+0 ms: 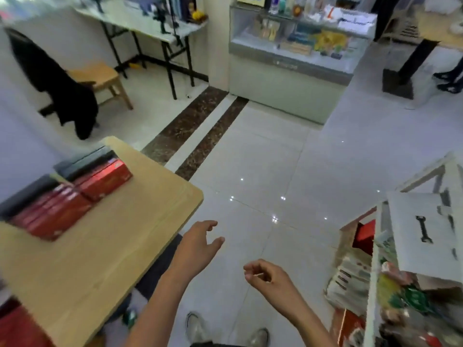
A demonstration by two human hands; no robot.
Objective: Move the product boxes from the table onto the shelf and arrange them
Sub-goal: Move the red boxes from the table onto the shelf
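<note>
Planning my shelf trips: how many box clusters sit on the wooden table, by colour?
Red clusters: 2
Dark clusters: 2
Total: 4. Blur hides single-box counts; the red shape at bottom left is uncounted.

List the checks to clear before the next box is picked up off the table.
1. Left hand free: ok, fingers spread, empty.
2. Right hand free: cannot tell; fingers curled, perhaps pinching something thin.
3. Red boxes waiting on table: ok, two groups at its left side.
4. Floor between table and shelf: ok, bare tiles.
5. Free room on shelf: cannot tell, blurred and crowded.
</note>
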